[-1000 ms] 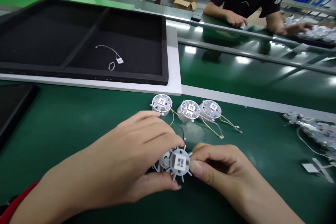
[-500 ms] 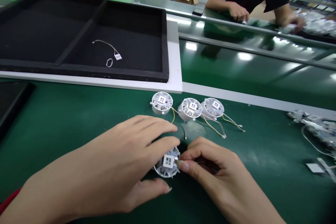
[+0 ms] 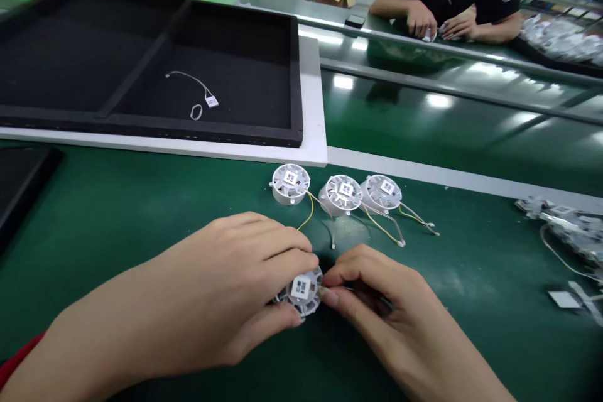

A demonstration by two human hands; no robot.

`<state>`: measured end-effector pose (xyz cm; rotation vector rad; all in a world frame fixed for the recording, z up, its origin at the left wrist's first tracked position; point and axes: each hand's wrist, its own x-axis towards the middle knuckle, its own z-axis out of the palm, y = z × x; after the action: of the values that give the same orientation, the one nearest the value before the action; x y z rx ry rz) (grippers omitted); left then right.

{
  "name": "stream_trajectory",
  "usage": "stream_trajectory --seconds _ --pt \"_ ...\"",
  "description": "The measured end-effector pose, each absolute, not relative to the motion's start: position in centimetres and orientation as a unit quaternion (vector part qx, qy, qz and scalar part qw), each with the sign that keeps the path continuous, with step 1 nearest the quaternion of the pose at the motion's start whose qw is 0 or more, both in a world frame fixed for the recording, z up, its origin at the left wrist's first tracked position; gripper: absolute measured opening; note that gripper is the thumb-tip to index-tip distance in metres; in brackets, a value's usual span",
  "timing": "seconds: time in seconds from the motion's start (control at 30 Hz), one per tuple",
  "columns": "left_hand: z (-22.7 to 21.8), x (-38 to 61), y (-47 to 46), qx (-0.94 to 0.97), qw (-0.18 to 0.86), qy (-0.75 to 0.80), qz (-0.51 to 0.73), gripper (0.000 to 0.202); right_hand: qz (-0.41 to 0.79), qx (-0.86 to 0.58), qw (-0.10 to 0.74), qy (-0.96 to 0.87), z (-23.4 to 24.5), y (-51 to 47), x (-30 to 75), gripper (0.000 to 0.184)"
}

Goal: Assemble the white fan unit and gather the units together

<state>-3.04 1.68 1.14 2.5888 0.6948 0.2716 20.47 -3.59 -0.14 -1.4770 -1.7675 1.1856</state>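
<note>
A small round white fan motor [image 3: 301, 289] with a square coded label is near the bottom middle of the head view. My left hand [image 3: 226, 295] grips it, thumb at its lower edge and fingers over its top and left side. At its right edge, my right hand [image 3: 377, 301] is closed in a pinch; what lies between thumb and forefinger is hidden. Just beyond my hands stand three like units with thin wires and small plugs: a left fan motor [image 3: 291, 184], a middle fan motor [image 3: 343, 195] and a right fan motor [image 3: 382, 192].
A black divided tray [image 3: 296, 88] at upper left holds a labelled part with a wire [image 3: 211, 101] and a small ring [image 3: 196, 112]. Silvery parts [image 3: 572, 226] lie at right. Across a metal rail [image 3: 447, 53], a co-worker's hands [image 3: 440, 25] handle a small part.
My left thumb has closed up against the fan motor's lower edge, and the motor has shifted slightly. My right hand has hardly moved. The co-worker's hands have come together.
</note>
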Motion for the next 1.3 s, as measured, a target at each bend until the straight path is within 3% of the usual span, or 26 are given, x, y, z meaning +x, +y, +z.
stream_trajectory --seconds 0.47,0.77,1.07,1.13,1.23,1.3 --pt "0.6 -3.1 1.9 0.94 0.192 0.262 0.104 0.033 0.309 -0.47 0.282 -0.777 -1.0 -4.1 21.6 0.022" --pt "0.3 -3.2 1.9 0.946 0.173 0.252 0.109 0.026 0.214 -0.439 0.202 -0.849 -0.9 -4.5 21.8 0.031" --pt "0.4 -3.9 2.3 0.945 0.154 0.268 0.102 0.054 0.13 -0.429 0.232 -0.863 -0.5 -4.0 21.8 0.02" --pt "0.6 -4.3 2.5 0.945 0.155 0.268 0.108 0.046 0.099 -0.424 0.251 -0.864 -0.1 -3.8 22.0 0.013" --pt "1.2 -4.4 2.7 0.94 0.153 0.265 0.15 0.023 0.082 -0.414 0.257 -0.869 -0.2 -3.8 21.8 0.015" --pt "1.6 -4.2 3.0 0.934 0.125 0.269 0.198 0.02 0.064 -0.397 0.25 -0.881 -0.6 -3.9 21.1 0.018"
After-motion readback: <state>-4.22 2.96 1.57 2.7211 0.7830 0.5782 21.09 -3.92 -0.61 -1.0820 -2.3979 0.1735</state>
